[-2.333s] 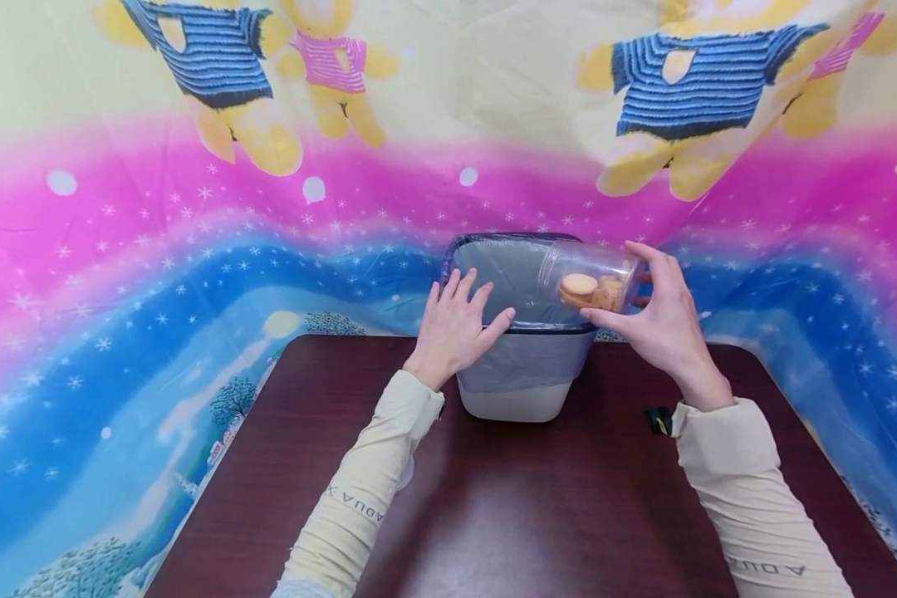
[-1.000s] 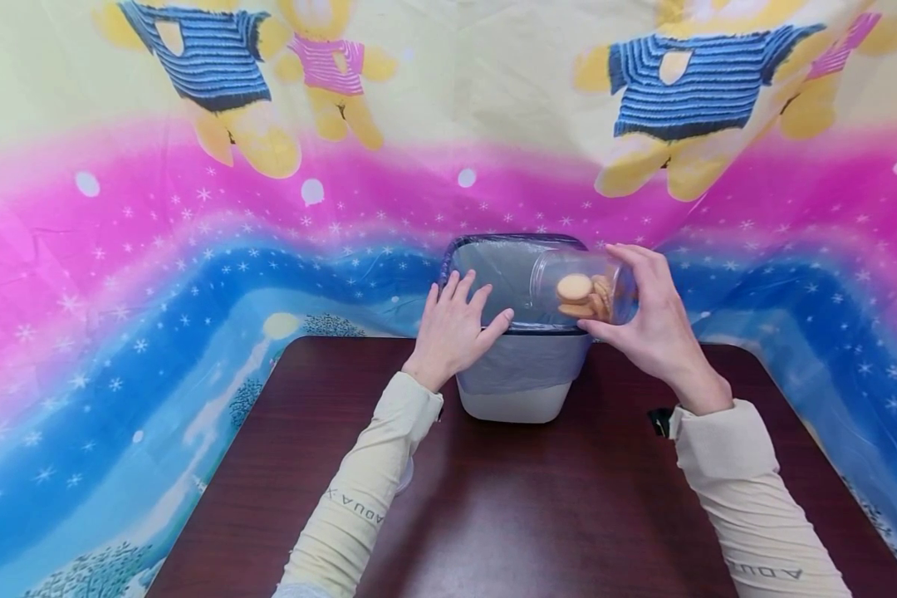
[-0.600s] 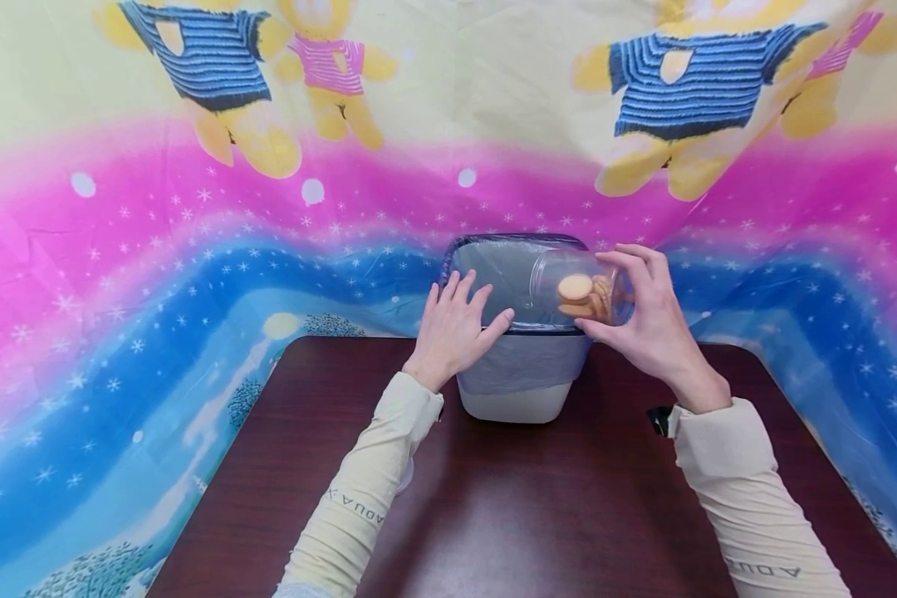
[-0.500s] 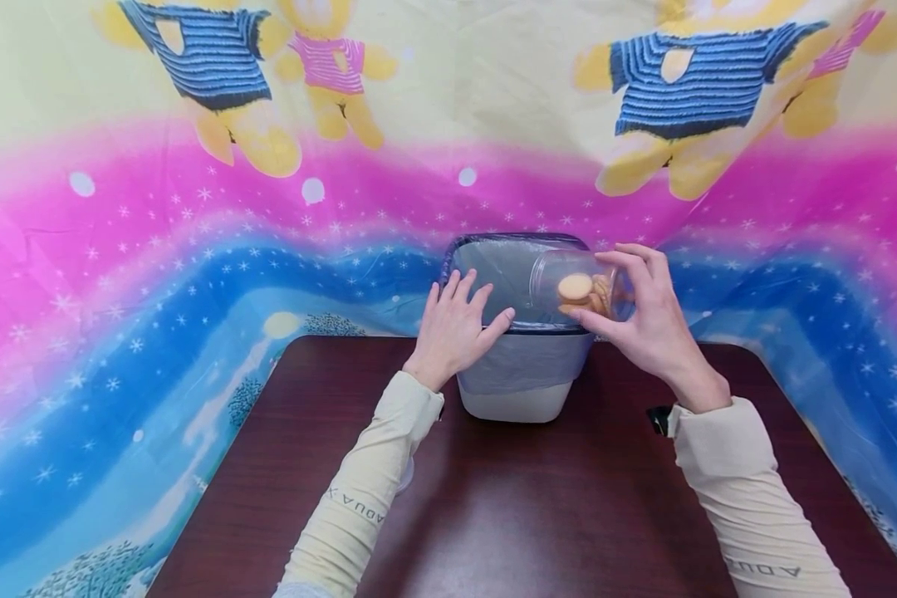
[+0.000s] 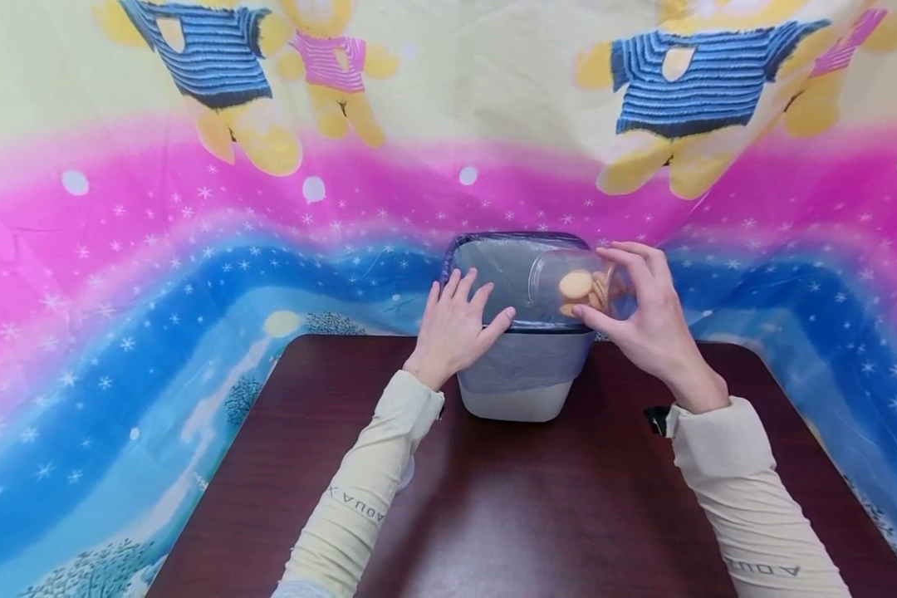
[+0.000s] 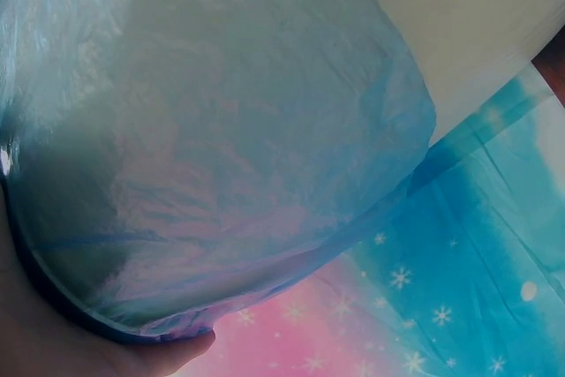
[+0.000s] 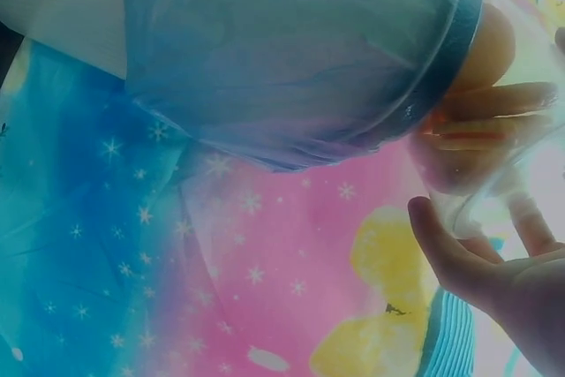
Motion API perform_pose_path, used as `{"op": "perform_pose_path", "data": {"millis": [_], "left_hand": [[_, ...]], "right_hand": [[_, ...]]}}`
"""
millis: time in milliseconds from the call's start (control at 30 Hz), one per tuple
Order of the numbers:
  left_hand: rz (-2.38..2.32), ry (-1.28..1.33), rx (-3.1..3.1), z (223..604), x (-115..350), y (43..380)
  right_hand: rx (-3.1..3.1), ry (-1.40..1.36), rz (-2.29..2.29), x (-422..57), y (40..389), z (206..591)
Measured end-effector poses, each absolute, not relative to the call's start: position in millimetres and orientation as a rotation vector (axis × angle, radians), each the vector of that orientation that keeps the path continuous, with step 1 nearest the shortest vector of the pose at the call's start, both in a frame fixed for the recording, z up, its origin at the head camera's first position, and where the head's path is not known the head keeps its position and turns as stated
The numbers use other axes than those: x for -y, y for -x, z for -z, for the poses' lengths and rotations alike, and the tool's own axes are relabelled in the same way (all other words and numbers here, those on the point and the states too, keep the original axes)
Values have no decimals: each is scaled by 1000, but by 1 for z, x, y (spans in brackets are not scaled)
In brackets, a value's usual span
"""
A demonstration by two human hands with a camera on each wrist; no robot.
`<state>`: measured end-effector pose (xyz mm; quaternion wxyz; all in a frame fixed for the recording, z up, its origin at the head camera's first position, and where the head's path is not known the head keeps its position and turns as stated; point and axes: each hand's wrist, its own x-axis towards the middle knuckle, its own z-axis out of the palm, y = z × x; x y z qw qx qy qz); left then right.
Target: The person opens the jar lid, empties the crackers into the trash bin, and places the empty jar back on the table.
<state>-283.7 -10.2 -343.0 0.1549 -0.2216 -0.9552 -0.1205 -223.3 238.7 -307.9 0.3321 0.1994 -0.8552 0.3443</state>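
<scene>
A white bin [image 5: 519, 403] lined with a translucent bag [image 5: 523, 361] stands at the back of the table. My left hand [image 5: 452, 332] rests on its left rim with fingers straight and spread; its thumb also appears along the rim [image 6: 141, 337] in the left wrist view. My right hand [image 5: 654, 311] grips a clear plastic jar [image 5: 549, 270], tipped on its side above the bin's right rim, its mouth end facing left over the bin. Several round cookies [image 5: 575, 285] lie inside the jar. In the right wrist view, cookies [image 7: 490, 112] show through the clear wall beside the bin.
The dark brown table [image 5: 553, 515] has rounded far corners. A pale, clear-edged round object [image 5: 407, 475] is mostly hidden behind the left sleeve [image 5: 359, 490]. A printed cloth [image 5: 389, 191] with bears and snowflakes hangs behind and around the table.
My right hand has shifted the jar slightly left over the bin. The cookies have settled differently inside it, and the right thumb has slid along the jar. My left hand has stayed put.
</scene>
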Motion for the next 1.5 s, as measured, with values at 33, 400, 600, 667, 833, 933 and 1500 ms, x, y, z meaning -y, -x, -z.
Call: {"op": "perform_pose_path", "data": {"millis": [33,400,600,667,833,933,1500], "left_hand": [[346,636,2737,343,10,284],[340,638,2739,342,10,284],[341,637,2742,342,10,283],[340,636,2739,342,10,284],[348,635,2731,342,10,283],[353,634,2730,342,10,283],[361,633,2731,343,10,283]], "right_hand": [[2226,-526,-891,-239,224,308],[2225,-533,-851,-239,224,307],[2222,-526,-870,-239,223,308],[2220,-530,-875,-239,223,307],[2237,-524,-869,-239,222,306],[2255,-520,-875,-239,221,305],[2273,-431,-967,-237,220,305]]}}
